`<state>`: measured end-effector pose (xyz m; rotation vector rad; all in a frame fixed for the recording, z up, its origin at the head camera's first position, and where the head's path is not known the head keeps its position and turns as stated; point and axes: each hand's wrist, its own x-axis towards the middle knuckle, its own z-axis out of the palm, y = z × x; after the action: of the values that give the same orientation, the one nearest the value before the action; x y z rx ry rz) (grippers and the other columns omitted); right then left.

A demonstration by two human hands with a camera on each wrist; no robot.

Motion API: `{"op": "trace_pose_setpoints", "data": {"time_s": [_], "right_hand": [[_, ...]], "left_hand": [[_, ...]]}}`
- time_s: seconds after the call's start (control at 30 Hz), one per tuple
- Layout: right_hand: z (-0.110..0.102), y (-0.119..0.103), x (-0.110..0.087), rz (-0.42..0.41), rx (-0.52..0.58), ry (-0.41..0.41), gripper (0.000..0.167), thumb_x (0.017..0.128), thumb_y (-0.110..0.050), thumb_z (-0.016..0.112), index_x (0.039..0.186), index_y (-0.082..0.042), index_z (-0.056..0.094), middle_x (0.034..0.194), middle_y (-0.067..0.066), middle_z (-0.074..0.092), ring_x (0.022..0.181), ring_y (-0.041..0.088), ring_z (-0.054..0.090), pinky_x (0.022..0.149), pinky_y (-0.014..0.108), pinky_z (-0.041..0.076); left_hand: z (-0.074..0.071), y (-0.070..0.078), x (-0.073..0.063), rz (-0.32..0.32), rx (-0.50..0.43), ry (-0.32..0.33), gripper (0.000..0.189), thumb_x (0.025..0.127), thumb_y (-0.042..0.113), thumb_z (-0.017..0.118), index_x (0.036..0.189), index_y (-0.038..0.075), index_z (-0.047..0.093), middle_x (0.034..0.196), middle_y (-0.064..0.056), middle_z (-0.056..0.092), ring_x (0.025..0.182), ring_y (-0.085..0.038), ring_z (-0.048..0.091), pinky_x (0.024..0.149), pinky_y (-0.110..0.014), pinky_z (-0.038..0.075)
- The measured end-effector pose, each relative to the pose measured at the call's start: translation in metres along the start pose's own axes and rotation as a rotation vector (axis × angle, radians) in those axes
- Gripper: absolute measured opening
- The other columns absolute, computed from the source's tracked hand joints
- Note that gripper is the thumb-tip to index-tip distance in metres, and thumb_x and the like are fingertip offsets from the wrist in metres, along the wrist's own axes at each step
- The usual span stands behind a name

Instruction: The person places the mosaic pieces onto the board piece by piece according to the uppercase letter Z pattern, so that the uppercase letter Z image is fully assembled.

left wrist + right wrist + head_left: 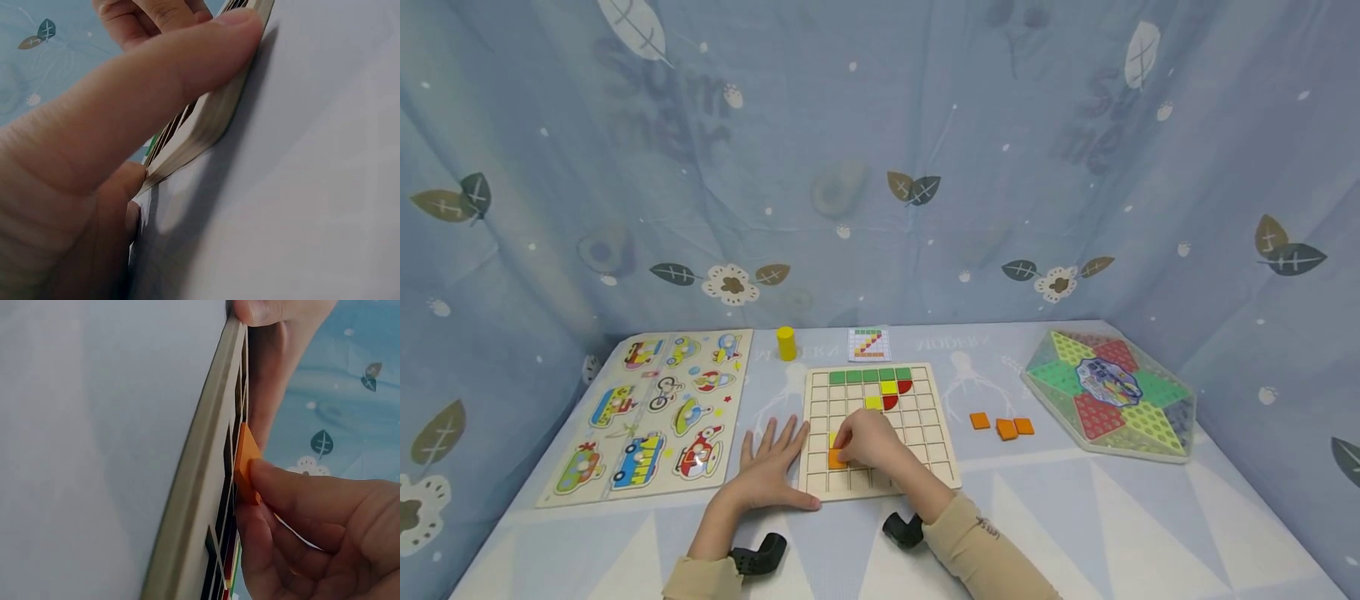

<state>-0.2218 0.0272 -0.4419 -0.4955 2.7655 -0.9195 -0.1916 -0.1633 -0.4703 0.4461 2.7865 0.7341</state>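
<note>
A wooden grid board (936, 454) lies on the table. Along its back runs a row of several green squares (870, 376), with yellow squares (889, 387) and red quarter-round pieces (905, 387) stepping down below. My right hand (872, 439) pinches an orange square tile (247, 459) between thumb and fingers, over a cell near the board's front left. A bit of another yellow piece (832, 437) shows just behind that tile, partly covered by the hand. Spread along the left edge is my left hand (765, 481), its straight thumb (187, 59) against the front corner.
Several loose orange tiles (1006, 428) lie right of the board. Behind it are a pattern card (869, 344) and a yellow cylinder (786, 343). A vehicle picture puzzle (658, 417) fills the left side; a hexagonal star-patterned game board (1108, 393) sits at the right.
</note>
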Motion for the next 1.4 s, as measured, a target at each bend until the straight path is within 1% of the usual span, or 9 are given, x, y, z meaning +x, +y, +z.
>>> {"op": "trace_pose_setpoints", "data": {"time_s": [0.17,0.33,0.47,0.53,0.9,0.97,1.13,1.27,1.4], "right_hand": [[0.001,-0.003,-0.003,-0.015,-0.061,0.011,0.017,0.069,-0.008,0.080,0.061,-0.014,0.066,0.058,-0.009,0.054,0.057,0.008,0.047,0.054,0.019,0.040],[-0.004,0.005,-0.006,-0.039,0.012,0.030,0.018,0.068,-0.009,0.081,0.066,-0.014,0.063,0.057,-0.006,0.051,0.054,0.008,0.045,0.051,0.020,0.038],[-0.018,0.015,-0.009,0.006,0.118,0.037,0.015,0.070,-0.012,0.079,0.072,-0.012,0.065,0.063,-0.004,0.055,0.058,0.011,0.048,0.053,0.023,0.041],[-0.028,0.022,-0.010,0.034,0.137,0.057,0.013,0.072,-0.011,0.078,0.074,-0.012,0.066,0.066,-0.003,0.056,0.061,0.013,0.049,0.054,0.024,0.042],[-0.086,0.075,-0.024,0.189,0.172,0.182,0.016,0.073,-0.004,0.074,0.087,-0.005,0.068,0.080,0.004,0.062,0.074,0.018,0.055,0.061,0.029,0.045],[-0.094,0.086,-0.027,0.228,0.168,0.204,0.018,0.073,-0.002,0.074,0.090,-0.004,0.068,0.082,0.005,0.062,0.075,0.019,0.055,0.059,0.029,0.045],[-0.104,0.108,-0.034,0.301,0.193,0.221,0.020,0.075,-0.005,0.072,0.094,-0.004,0.067,0.089,0.009,0.063,0.080,0.022,0.056,0.062,0.031,0.047],[-0.107,0.122,-0.034,0.337,0.231,0.208,0.022,0.076,-0.006,0.072,0.097,-0.004,0.066,0.095,0.010,0.063,0.083,0.022,0.058,0.068,0.032,0.049],[-0.110,0.133,-0.034,0.343,0.228,0.171,0.025,0.075,-0.005,0.073,0.099,-0.003,0.065,0.097,0.010,0.063,0.083,0.021,0.058,0.068,0.032,0.049]], "left_hand": [[0.002,-0.003,0.001,0.008,0.017,0.009,0.122,0.053,0.062,0.078,0.147,0.009,0.021,0.153,-0.018,0.009,0.138,-0.044,-0.005,0.103,-0.062,-0.014],[0.003,-0.003,0.001,0.015,0.013,0.013,0.122,0.053,0.062,0.078,0.147,0.008,0.021,0.153,-0.019,0.010,0.138,-0.045,-0.005,0.103,-0.062,-0.014],[0.002,-0.002,0.001,0.009,0.013,0.007,0.122,0.054,0.062,0.077,0.147,0.008,0.021,0.153,-0.019,0.009,0.138,-0.044,-0.006,0.103,-0.062,-0.014],[0.002,-0.001,0.001,0.007,0.011,0.010,0.122,0.053,0.061,0.078,0.147,0.007,0.021,0.153,-0.019,0.010,0.138,-0.045,-0.006,0.103,-0.062,-0.014],[-0.001,0.001,0.001,0.003,0.007,0.005,0.122,0.054,0.060,0.078,0.147,0.007,0.021,0.153,-0.019,0.009,0.138,-0.044,-0.007,0.103,-0.062,-0.014],[-0.001,0.001,0.000,0.005,0.005,0.002,0.122,0.054,0.060,0.079,0.147,0.007,0.021,0.153,-0.019,0.009,0.138,-0.044,-0.007,0.103,-0.063,-0.014],[-0.002,0.002,-0.001,0.003,0.000,-0.007,0.122,0.054,0.059,0.079,0.147,0.007,0.021,0.153,-0.020,0.009,0.138,-0.044,-0.007,0.103,-0.063,-0.014],[-0.002,0.002,-0.002,0.003,0.002,-0.009,0.121,0.055,0.059,0.078,0.147,0.007,0.020,0.153,-0.020,0.009,0.138,-0.044,-0.007,0.103,-0.063,-0.014],[-0.002,0.002,-0.002,0.007,0.003,-0.007,0.121,0.055,0.059,0.079,0.147,0.006,0.020,0.153,-0.020,0.009,0.138,-0.045,-0.007,0.103,-0.063,-0.014]]}}
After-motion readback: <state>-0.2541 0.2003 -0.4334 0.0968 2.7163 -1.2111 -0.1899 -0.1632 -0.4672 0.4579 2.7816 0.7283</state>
